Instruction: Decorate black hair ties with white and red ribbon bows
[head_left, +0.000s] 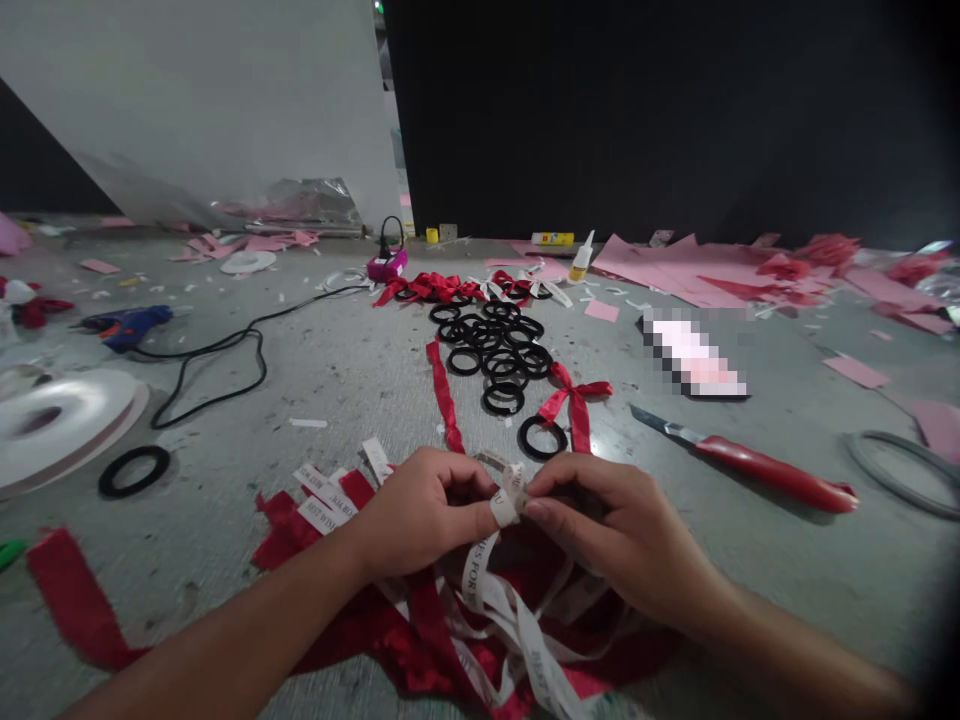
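My left hand and my right hand meet at the lower middle, each with thumb and fingers pinched on a white printed ribbon. The ribbon is looped between the fingertips, and its length hangs down over a heap of red fabric strips. More white printed strips lie beside my left wrist. Just beyond the hands is a black ring with a red bow touching it. A red strip lies to the left of several piled black rings.
A red-handled knife lies at right, its blade toward the middle, near a pixelated flat object. At left are a ribbon roll, a blue glue gun with a black cord, and a loose ring. A glue bottle stands behind.
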